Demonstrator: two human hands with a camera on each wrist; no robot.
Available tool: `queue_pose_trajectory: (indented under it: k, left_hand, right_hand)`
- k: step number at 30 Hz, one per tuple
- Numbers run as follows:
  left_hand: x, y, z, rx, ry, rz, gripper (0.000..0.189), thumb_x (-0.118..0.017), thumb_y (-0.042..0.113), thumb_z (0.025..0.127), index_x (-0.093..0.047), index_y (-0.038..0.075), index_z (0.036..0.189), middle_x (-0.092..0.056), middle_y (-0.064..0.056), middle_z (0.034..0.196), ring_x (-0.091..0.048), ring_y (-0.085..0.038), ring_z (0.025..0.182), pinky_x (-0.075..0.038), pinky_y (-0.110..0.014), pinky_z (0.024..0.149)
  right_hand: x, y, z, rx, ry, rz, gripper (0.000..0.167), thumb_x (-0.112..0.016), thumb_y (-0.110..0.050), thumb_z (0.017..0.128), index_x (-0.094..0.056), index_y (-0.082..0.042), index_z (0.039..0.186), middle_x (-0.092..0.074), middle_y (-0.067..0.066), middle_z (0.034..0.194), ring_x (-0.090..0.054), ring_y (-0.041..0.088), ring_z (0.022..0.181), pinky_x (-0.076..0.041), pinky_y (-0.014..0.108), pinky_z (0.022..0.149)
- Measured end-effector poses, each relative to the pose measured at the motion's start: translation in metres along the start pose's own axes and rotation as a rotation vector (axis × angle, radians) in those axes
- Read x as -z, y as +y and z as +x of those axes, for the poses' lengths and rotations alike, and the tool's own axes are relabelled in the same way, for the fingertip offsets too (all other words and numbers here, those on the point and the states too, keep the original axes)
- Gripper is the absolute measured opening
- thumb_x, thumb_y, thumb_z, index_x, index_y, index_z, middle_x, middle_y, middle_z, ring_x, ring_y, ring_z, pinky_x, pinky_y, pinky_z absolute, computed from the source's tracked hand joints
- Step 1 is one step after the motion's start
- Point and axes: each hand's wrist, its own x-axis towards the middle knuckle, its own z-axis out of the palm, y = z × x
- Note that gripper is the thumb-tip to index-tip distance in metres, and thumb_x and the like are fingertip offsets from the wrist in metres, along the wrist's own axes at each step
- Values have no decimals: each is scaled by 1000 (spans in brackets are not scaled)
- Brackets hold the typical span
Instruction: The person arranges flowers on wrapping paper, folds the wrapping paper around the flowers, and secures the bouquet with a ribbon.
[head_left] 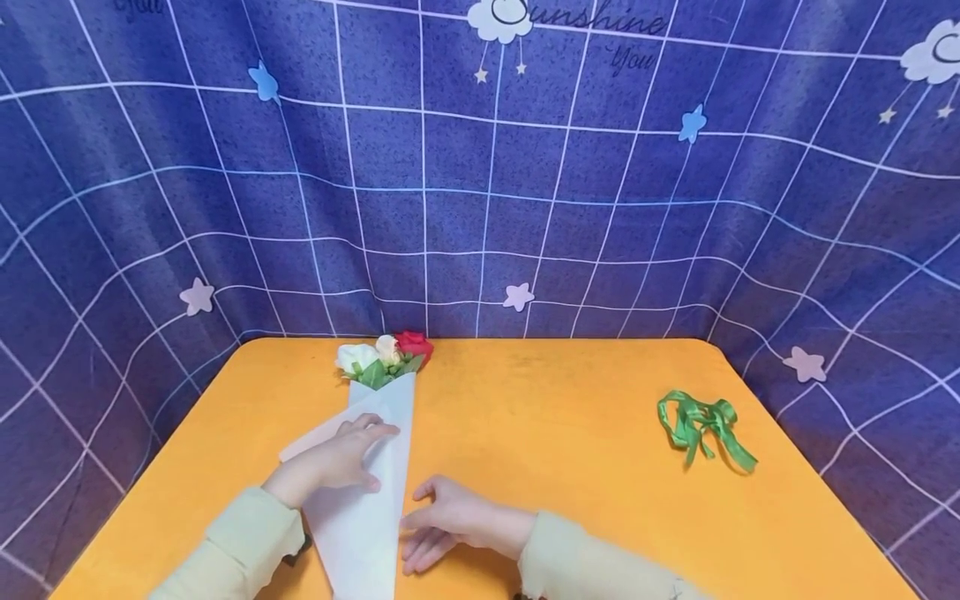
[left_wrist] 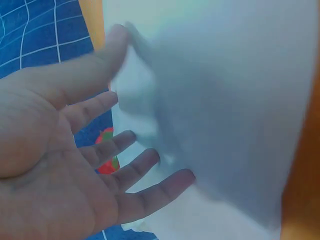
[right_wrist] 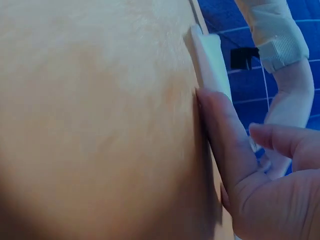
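Note:
White wrapping paper (head_left: 367, 533) is folded into a long cone on the table. Out of its far end show a white flower (head_left: 356, 357), a cream flower (head_left: 387, 349) and a red rose (head_left: 414, 344) with green leaves. My left hand (head_left: 341, 458) lies over the upper part of the wrap, its fingers spread; in the left wrist view the fingers (left_wrist: 165, 192) are extended against the paper (left_wrist: 235, 115). Beside the wrap's right edge is my right hand (head_left: 453, 521), fingers extended; the right wrist view has its fingers (right_wrist: 225, 135) along the paper's side.
A loose green ribbon (head_left: 705, 425) lies in a tangle on the right of the orange table (head_left: 555, 425). Behind the table hangs a blue curtain (head_left: 465, 217) with a white grid and stars.

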Motion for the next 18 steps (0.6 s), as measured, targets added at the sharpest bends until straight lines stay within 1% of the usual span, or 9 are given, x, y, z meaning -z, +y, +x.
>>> queue_pose_trajectory:
  k: [3,5,9,11,15,18]
  left_hand:
    - [-2,1,2,18,-7,-2,71,-79,28,74,-49,5,133,-40,-26,135,-40,-47,117,-34,-61,96]
    - [-3,2,2,28,-8,9,70,-78,33,75,-50,4,132,-40,-26,134,-40,-47,115,-34,-60,95]
    - [-5,5,4,40,-13,30,69,-79,30,73,-51,2,130,-41,-28,132,-40,-47,114,-33,-59,95]
    - [-5,6,4,47,-13,32,68,-80,27,72,-53,1,129,-42,-29,131,-39,-48,115,-32,-59,95]
    - [-8,9,6,46,-12,58,67,-81,26,72,-54,-1,127,-42,-31,130,-38,-49,116,-30,-59,94]
    - [-11,10,6,47,-5,93,67,-80,27,72,-53,-1,127,-42,-31,131,-38,-49,117,-31,-58,94]
  right_hand:
    - [13,-2,-11,-5,-4,-37,37,-62,-4,86,-35,2,111,-66,27,73,-68,37,61,-56,42,56]
    - [21,-5,-17,-1,1,-67,38,-62,-4,86,-36,1,114,-66,26,75,-68,34,59,-56,42,56]
    - [39,-11,-28,16,11,-111,40,-62,-4,86,-38,1,117,-66,22,77,-66,25,56,-56,42,57]
    - [47,-15,-32,24,8,-135,40,-62,-4,86,-39,0,118,-67,21,79,-66,23,57,-56,41,58]
    - [62,-26,-41,51,-15,-196,43,-62,-7,88,-39,1,122,-67,22,86,-68,25,63,-57,41,61]
    - [71,-35,-48,97,-5,-272,45,-63,-9,88,-39,2,124,-66,23,91,-68,29,67,-57,40,62]
